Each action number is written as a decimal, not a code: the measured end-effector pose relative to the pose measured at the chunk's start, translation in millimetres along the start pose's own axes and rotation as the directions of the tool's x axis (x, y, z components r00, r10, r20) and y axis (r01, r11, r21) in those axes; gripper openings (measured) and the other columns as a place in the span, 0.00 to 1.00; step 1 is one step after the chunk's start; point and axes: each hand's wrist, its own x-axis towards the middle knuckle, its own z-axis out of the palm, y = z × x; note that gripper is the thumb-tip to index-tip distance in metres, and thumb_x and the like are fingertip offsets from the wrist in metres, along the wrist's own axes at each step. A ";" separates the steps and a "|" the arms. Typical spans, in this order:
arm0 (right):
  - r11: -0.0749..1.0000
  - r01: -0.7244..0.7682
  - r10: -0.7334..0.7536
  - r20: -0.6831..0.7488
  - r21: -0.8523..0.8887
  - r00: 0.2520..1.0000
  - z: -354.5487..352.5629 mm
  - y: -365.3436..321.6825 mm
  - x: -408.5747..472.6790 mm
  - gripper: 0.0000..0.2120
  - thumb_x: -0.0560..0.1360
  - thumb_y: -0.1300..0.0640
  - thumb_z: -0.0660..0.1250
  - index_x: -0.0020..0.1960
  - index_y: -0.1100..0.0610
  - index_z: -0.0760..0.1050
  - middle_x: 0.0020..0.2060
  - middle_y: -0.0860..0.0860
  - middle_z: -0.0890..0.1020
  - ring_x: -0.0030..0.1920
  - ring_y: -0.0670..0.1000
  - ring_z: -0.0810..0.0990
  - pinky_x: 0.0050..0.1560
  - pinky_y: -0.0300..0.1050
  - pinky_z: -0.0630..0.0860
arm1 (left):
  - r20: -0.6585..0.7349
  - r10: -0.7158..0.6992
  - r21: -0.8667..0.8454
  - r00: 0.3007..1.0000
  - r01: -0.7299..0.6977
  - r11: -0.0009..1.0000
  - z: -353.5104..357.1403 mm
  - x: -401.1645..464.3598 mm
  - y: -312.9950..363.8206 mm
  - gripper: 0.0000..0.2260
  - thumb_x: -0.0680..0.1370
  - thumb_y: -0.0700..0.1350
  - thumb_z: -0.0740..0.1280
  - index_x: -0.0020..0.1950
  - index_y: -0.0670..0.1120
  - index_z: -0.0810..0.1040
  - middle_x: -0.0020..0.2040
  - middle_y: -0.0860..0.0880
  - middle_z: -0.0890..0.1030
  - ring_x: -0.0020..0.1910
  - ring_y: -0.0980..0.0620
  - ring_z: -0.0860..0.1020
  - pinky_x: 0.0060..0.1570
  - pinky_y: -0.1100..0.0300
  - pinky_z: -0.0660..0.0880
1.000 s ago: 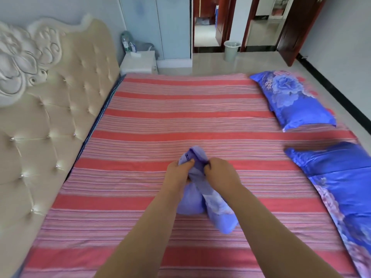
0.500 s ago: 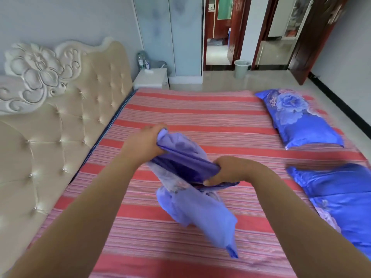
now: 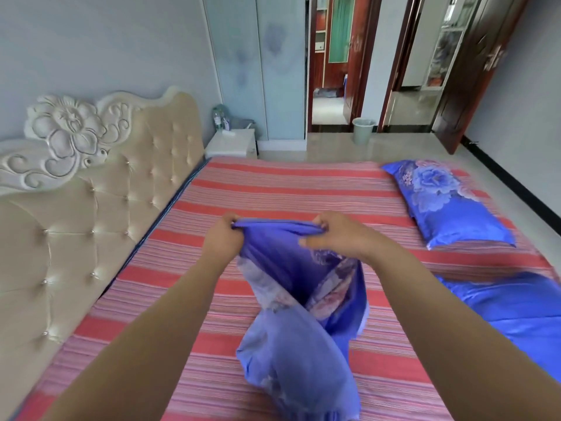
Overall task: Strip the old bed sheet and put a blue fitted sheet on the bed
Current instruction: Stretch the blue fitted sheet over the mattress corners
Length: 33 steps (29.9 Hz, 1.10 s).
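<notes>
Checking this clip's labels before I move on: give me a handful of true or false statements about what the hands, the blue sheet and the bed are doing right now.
1. Both hands grip the blue sheet along its top edge. True: left hand and right hand each hold it.
2. The blue sheet is spread flat over the whole mattress. False: it hangs bunched between the hands, its lower end on the bed.
3. The striped red sheet covers the bed. True.
4. The blue floral pillow lies against the headboard. False: it lies on the far side of the bed from the headboard.
5. A waste bin stands on the nightstand. False: it stands on the floor near the doorway.
</notes>
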 end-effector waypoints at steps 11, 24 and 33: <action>0.806 -0.591 0.540 -0.365 -0.034 0.758 -5.4 126.2 9.8 0.13 0.76 0.66 0.57 0.58 0.69 0.75 0.55 0.66 0.79 0.58 0.64 0.77 0.54 0.51 0.73 | 0.006 0.469 0.382 0.883 -0.435 0.815 -84.0 31.9 64.1 0.04 0.71 0.46 0.68 0.42 0.47 0.78 0.38 0.47 0.80 0.41 0.45 0.77 0.38 0.55 0.69; 0.929 -0.204 -0.021 -0.596 -0.308 0.803 -143.7 43.7 36.9 0.13 0.73 0.48 0.67 0.54 0.54 0.75 0.45 0.55 0.81 0.46 0.57 0.78 0.47 0.47 0.75 | -0.062 -0.328 -0.374 0.943 0.282 0.883 -65.5 73.3 -32.7 0.15 0.74 0.47 0.60 0.55 0.39 0.75 0.24 0.56 0.76 0.38 0.57 0.80 0.28 0.66 0.70; 0.667 -0.154 0.604 -0.408 0.729 0.685 -69.0 149.5 23.8 0.07 0.79 0.64 0.59 0.47 0.61 0.76 0.29 0.55 0.80 0.24 0.43 0.76 0.24 0.37 0.72 | -0.170 0.502 0.510 0.848 -0.361 0.781 -105.0 78.7 69.4 0.19 0.69 0.61 0.63 0.48 0.48 0.77 0.43 0.39 0.80 0.48 0.38 0.78 0.48 0.50 0.73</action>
